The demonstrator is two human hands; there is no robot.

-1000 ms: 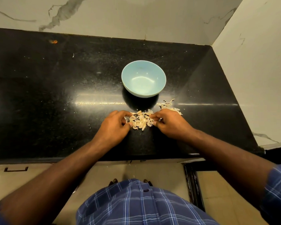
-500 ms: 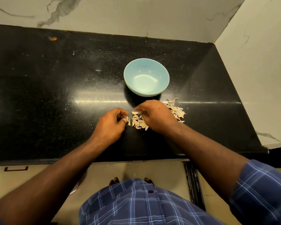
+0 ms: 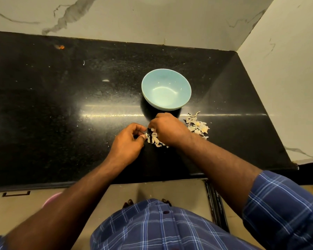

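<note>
A small pile of pale garlic cloves [image 3: 154,139] lies on the black countertop [image 3: 61,105], just in front of a light blue bowl [image 3: 166,88] that holds nothing. My right hand [image 3: 168,129] lies over the pile with its fingers curled down round the cloves, hiding most of them. At the pile's left edge, my left hand [image 3: 128,141] has curled fingers, with thumb and forefinger pinching the outermost clove. The two hands nearly touch.
A heap of dry garlic skins [image 3: 199,126] lies to the right of my right hand. Marble walls close the counter at the back and on the right. The counter's front edge [image 3: 43,185] runs below my wrists. An orange speck [image 3: 61,47] sits far back left.
My right hand moved left from the pile's right side to lie over the cloves, uncovering the heap of skins. My left hand stayed at the pile's left edge.
</note>
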